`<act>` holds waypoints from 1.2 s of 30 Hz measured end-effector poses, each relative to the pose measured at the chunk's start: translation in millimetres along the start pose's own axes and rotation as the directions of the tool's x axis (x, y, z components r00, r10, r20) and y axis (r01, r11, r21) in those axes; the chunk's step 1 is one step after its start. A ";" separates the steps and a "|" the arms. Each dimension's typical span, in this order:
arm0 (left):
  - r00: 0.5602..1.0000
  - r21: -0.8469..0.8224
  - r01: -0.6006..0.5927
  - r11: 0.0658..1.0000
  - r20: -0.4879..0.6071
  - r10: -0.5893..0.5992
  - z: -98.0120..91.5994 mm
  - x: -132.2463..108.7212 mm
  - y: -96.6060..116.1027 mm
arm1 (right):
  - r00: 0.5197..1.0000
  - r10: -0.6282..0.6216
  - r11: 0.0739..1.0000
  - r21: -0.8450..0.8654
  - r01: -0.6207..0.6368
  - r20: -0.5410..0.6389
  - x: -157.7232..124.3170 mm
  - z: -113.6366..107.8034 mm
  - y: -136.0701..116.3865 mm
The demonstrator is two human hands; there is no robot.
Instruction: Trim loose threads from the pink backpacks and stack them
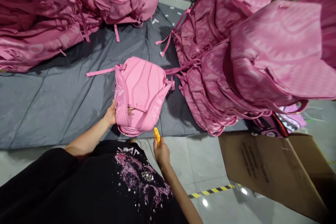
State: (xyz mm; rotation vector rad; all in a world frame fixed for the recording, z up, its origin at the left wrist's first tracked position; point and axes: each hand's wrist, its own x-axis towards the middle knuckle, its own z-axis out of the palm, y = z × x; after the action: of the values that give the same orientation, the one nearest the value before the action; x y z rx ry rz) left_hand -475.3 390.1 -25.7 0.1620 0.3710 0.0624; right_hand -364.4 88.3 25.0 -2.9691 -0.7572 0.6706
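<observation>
A small pink backpack (141, 84) lies on the dark grey cloth in front of me, with its padded, perforated back and both shoulder straps facing up. My left hand (111, 112) grips its lower left side; the fingers pass under the left strap and their tips show on the back panel. Close to the bag's lower right corner is my right hand (161, 150), closed around a small yellow hand tool (156, 134). The tool's tip points up towards the bag, and its exact kind is not clear. One loose strap end stretches out to the left of the bag.
Pink patterned backpacks (210, 77) are stacked on the right, and more pink bags (52, 17) are heaped at the back left. Dark grey cloth (65, 87) covers the table. Below its right edge stands an open cardboard box (259, 168). Yellow-black tape (212, 191) marks the floor.
</observation>
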 end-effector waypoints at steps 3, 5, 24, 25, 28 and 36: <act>0.998 0.011 -0.018 1.000 -0.058 0.019 11.1 2.1 -1.5 | 1.000 0.014 0.997 0.072 -0.015 0.021 -3.6 -2.4 1.3; 0.994 0.027 -0.034 0.999 -0.101 0.036 17.5 3.7 -3.0 | 0.999 0.021 0.995 0.098 -0.024 0.031 -3.6 -2.3 1.6; 0.985 0.009 -0.037 0.999 -0.167 0.038 34.6 14.2 -15.2 | 0.948 -0.046 0.999 0.032 0.038 0.316 -64.1 19.8 -4.6; 0.987 -0.004 -0.032 0.999 -0.158 0.031 32.0 14.1 -16.1 | 0.944 -0.034 0.999 0.030 0.026 0.329 -59.9 17.3 -6.7; 0.996 -0.030 -0.005 1.000 -0.086 0.002 18.0 15.8 -16.4 | 0.945 -0.076 0.982 0.187 0.016 0.319 -58.4 6.9 1.9; 1.000 -0.093 -0.013 0.996 -0.005 0.012 1.1 18.1 -17.2 | 0.995 -0.062 0.681 0.725 0.102 -0.081 -46.4 -52.7 49.1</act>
State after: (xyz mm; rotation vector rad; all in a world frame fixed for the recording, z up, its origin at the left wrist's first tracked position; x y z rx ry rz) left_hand -457.5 374.6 -34.0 0.0725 0.3709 0.0923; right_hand -357.3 28.8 86.3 -2.1855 -0.4534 0.6798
